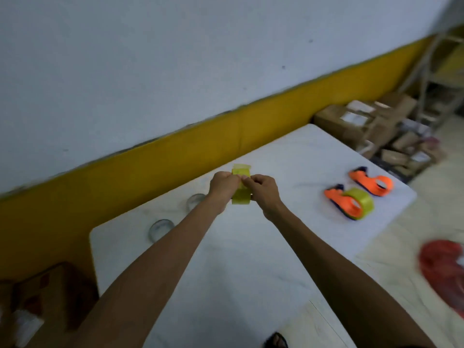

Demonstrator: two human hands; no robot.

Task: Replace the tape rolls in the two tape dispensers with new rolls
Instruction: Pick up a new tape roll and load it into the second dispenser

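Observation:
My left hand (222, 185) and my right hand (263, 189) both grip a yellow tape roll (241, 197) above the white table (226, 259); the fingertips pinch a loose flap of tape at its top. To the right lie two orange tape dispensers. The nearer dispenser (347, 202) carries a yellow roll. The farther dispenser (371, 182) shows an orange hub with no tape around it. Two nearly spent clear rolls lie on the table's left side, one (162, 228) near the corner and one (195, 200) partly behind my left forearm.
A white wall with a yellow band runs behind the table. Cardboard boxes (364, 121) are piled on the floor at the far right beside a metal rack. A red object (442, 267) lies on the floor at right. A brown box (50, 292) sits at lower left.

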